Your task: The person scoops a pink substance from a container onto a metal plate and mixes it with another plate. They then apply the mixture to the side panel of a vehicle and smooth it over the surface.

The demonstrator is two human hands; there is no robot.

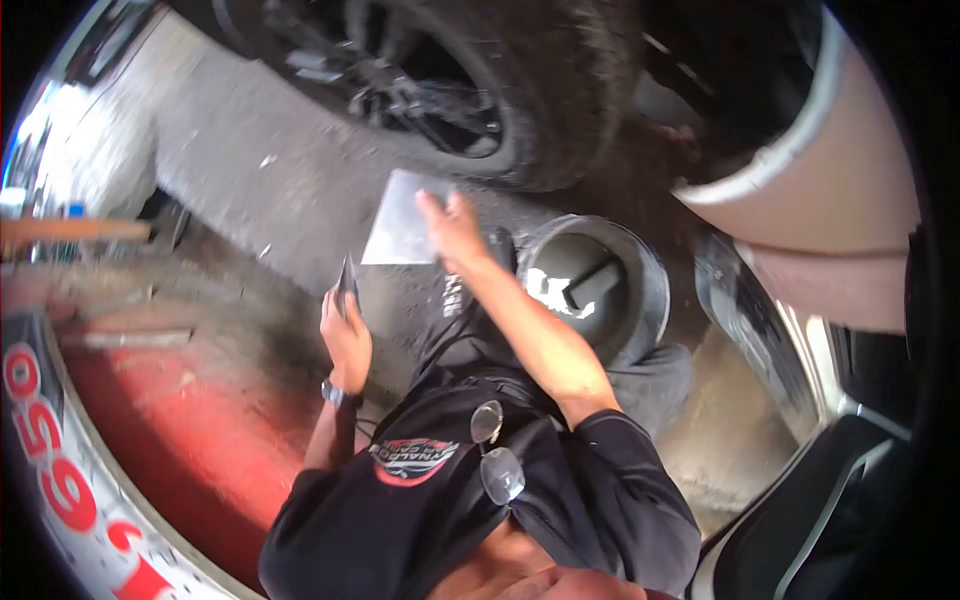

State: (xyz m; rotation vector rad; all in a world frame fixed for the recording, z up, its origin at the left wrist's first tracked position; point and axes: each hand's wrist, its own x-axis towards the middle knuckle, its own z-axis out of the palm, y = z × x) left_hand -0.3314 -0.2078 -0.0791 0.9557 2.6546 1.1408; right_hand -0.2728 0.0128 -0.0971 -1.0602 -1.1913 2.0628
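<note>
My left hand (347, 340), with a watch at the wrist, is wrapped round a thin dark flat piece (347, 279) seen nearly edge-on. Further forward and to the right, my right hand (455, 232) grips the right side of a light grey flat sheet (396, 222). The two pieces are apart. Just right of my right forearm stands a round bucket (655, 290) of liquid, with a dark block-like object (594, 287) inside it. Glasses (502, 474) hang from the front of my black shirt.
A car wheel (520, 90) rises close beyond my hands. At the right are a pale curved body panel (850, 170) and an open door (830, 510). A curved board with red figures (60, 460) edges the lower left, beside a red floor area (170, 420).
</note>
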